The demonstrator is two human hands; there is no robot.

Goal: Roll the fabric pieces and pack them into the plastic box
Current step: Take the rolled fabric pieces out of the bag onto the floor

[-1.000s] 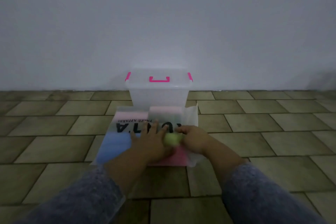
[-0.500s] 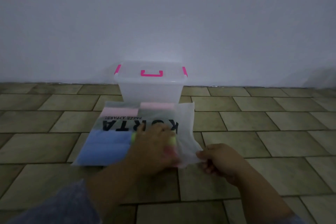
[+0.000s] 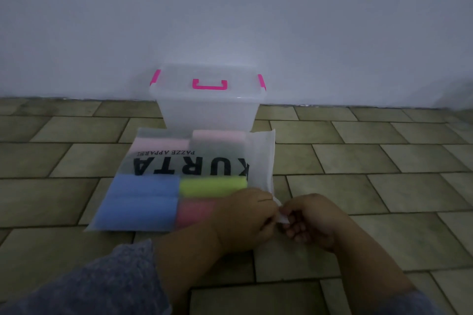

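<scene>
A frosted plastic bag (image 3: 261, 156) printed KURTA lies flat on the tiled floor. Inside it show blue fabric pieces (image 3: 140, 197), a yellow-green piece (image 3: 212, 185), a darker pink piece (image 3: 194, 212) and pale pink pieces (image 3: 217, 135) at the far end. Behind the bag stands the clear plastic box (image 3: 208, 110), its lid closed, with pink handle and clips. My left hand (image 3: 245, 220) and my right hand (image 3: 312, 220) meet at the bag's near right corner, both pinching its edge.
A plain pale wall (image 3: 230, 20) rises directly behind the box. Olive-brown floor tiles (image 3: 371, 161) stretch to both sides. My grey sleeves (image 3: 84, 286) fill the bottom of the view.
My left hand has come off the top of the bag and moved right to the near corner. My right hand has closed on the same corner. The bag's contents are now uncovered.
</scene>
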